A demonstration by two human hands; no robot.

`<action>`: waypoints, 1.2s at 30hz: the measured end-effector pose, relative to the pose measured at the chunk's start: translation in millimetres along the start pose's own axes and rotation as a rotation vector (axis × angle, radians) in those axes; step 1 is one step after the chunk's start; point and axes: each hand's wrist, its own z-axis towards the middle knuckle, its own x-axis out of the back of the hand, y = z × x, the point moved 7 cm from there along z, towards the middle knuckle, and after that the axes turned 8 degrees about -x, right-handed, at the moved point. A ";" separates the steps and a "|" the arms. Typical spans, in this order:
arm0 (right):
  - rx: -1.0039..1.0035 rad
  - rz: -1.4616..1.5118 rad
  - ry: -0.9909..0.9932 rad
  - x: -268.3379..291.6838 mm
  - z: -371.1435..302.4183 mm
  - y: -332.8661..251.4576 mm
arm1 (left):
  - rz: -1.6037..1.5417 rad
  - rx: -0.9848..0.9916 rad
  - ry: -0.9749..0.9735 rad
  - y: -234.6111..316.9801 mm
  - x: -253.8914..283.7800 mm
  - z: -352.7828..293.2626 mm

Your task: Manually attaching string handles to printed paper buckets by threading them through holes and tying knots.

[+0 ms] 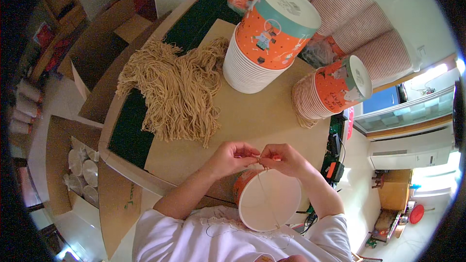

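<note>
An orange paper bucket [270, 201] with a white inside lies tilted against my body, its mouth facing up toward me. A thin tan cord [263, 184] runs across the mouth from the far rim to the near rim. At the far rim my left hand [232, 159] pinches the cord's end between thumb and fingers. My right hand [285, 159] is closed on the cord too, its fingertips almost touching the left's. The knot or hole between the fingertips is too small to make out. A pile of loose tan cords [177, 87] lies on the table beyond my left hand.
Upside-down stacks of orange buckets stand on the table: a tall stack [272, 36] and a shorter one with cords [335, 87]. Wrapped bucket stacks [354, 14] line the back. An open cardboard box [58, 165] sits at left; a black-and-orange device [334, 171] is at the right edge.
</note>
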 end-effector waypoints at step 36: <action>-0.012 0.334 -0.016 5.3 4.1 19.1 | -0.494 0.214 0.008 -19.4 -11.3 10.5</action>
